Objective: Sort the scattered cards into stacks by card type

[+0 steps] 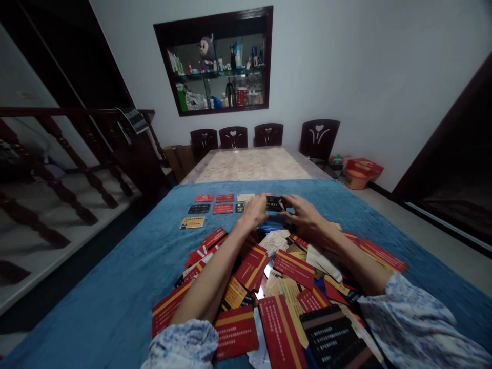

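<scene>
Both arms reach forward over a loose heap of plastic cards [294, 267], mostly red with some black, yellow and white ones. Between my hands is a black card [274, 203] with yellow print, raised above the cloth. My left hand [254, 211] pinches its left side. The fingers of my right hand [302, 210] close on its right edge, where a pale corner shows. Left of my hands, cards lie in short rows, among them a red card [223, 208], a black card [199, 209] and a yellow card [192, 222]. My left hand partly covers the right end of these rows.
A blue cloth [154, 256] covers the near part of the table; its patterned top [249, 164] shows beyond. Dark chairs [269, 134] stand around the far end. An orange bucket [361, 173] sits on the floor at right, and a wooden railing [65, 154] runs along the left.
</scene>
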`<state>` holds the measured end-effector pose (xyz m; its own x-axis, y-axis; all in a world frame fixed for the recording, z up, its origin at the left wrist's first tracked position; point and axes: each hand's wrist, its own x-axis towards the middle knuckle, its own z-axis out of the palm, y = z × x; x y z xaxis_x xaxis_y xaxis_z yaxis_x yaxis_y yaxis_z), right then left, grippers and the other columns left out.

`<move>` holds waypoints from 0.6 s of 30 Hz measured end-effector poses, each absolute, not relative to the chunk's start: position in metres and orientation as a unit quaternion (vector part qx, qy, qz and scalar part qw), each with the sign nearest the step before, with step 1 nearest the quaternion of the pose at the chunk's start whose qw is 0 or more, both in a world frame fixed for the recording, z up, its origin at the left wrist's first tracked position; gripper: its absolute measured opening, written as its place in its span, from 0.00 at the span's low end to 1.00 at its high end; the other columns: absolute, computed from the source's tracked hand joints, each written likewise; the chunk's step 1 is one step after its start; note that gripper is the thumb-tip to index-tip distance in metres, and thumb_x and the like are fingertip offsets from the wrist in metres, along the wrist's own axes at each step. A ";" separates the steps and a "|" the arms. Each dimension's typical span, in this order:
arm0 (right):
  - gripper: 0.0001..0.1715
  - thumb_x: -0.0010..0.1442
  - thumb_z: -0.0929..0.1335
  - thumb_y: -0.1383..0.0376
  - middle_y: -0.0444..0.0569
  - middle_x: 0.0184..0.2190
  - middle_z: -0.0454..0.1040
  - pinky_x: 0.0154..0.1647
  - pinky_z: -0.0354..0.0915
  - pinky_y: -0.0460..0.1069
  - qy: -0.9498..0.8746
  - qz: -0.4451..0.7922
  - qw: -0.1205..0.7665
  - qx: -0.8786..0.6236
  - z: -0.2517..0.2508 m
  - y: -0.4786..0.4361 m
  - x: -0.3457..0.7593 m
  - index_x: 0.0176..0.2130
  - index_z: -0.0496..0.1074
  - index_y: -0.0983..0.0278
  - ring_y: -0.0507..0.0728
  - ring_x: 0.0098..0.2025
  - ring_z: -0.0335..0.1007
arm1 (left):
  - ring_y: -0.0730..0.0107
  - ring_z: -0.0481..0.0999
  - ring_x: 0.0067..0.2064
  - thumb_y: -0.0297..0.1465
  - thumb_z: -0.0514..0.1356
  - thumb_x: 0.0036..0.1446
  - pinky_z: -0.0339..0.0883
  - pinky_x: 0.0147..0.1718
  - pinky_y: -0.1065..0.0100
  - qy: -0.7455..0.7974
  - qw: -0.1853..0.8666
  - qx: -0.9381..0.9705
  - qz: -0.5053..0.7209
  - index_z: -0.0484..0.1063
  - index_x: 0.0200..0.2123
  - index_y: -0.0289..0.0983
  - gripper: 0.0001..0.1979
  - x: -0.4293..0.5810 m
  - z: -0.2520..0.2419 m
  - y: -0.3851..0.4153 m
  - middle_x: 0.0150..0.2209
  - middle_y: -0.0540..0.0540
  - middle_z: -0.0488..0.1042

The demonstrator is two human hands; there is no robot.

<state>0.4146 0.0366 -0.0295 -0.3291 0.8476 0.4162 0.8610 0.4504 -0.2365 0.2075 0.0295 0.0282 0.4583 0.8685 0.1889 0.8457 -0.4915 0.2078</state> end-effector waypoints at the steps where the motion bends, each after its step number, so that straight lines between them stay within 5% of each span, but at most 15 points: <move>1: 0.33 0.59 0.68 0.59 0.57 0.45 0.73 0.44 0.66 0.53 -0.816 -0.014 0.251 -0.521 -0.029 0.037 0.414 0.61 0.65 0.64 0.62 0.45 0.70 | 0.54 0.73 0.54 0.21 0.57 0.54 0.66 0.49 0.61 0.499 0.037 0.855 0.134 0.65 0.54 0.38 0.23 0.206 0.031 0.031 0.51 0.38 0.75; 18: 0.32 0.56 0.73 0.61 0.57 0.47 0.73 0.45 0.64 0.51 -0.823 -0.018 0.217 -0.524 -0.001 0.051 0.372 0.58 0.66 0.63 0.61 0.47 0.70 | 0.63 0.76 0.37 0.24 0.64 0.45 0.67 0.36 0.70 0.454 0.099 0.871 0.156 0.69 0.53 0.35 0.29 0.156 0.036 0.081 0.34 0.47 0.77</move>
